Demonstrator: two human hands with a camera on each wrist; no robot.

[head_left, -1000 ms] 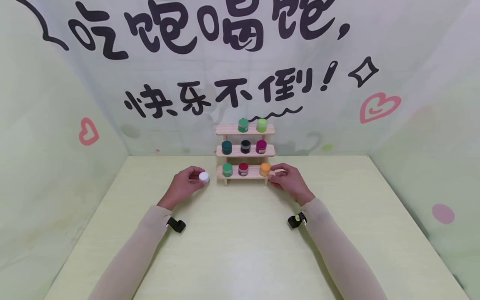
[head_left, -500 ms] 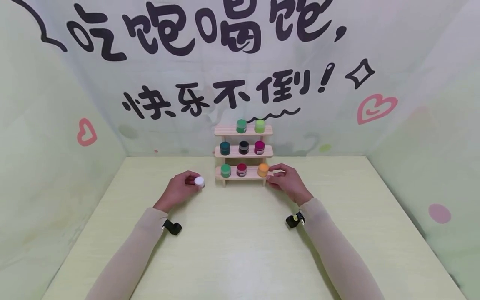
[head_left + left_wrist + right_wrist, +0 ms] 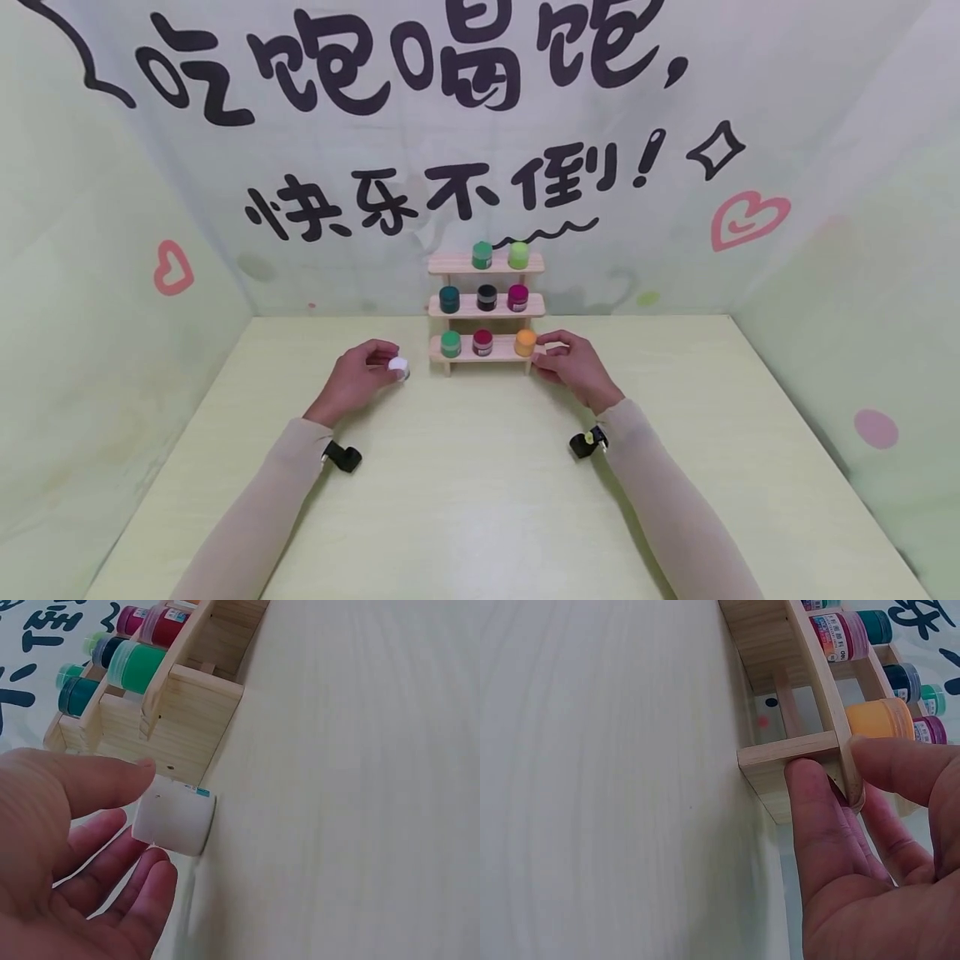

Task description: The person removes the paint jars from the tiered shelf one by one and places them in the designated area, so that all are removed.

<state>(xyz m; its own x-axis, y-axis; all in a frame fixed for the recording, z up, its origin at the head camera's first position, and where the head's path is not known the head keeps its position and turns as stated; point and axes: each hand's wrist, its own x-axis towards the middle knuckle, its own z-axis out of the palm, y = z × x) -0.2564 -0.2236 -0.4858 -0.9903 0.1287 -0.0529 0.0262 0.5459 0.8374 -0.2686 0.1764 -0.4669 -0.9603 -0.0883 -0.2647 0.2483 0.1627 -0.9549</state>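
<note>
My left hand holds a small white jar just above or on the table, left of a three-tier wooden stand. In the left wrist view the thumb reaches the jar's upper edge and the other fingers curve below and behind it. My right hand grips the right end of the stand's bottom shelf, one digit on top beside an orange jar and another under the plank. Along the bottom shelf stand also a green jar and a dark red jar.
A teal jar, a black jar and a magenta jar fill the middle shelf. On top are a green jar and a lime jar. A cloth with lettering hangs behind the pale table.
My left hand has drawn the white jar slightly left and nearer, away from the stand, then stayed about there. My right hand keeps its grip on the shelf end.
</note>
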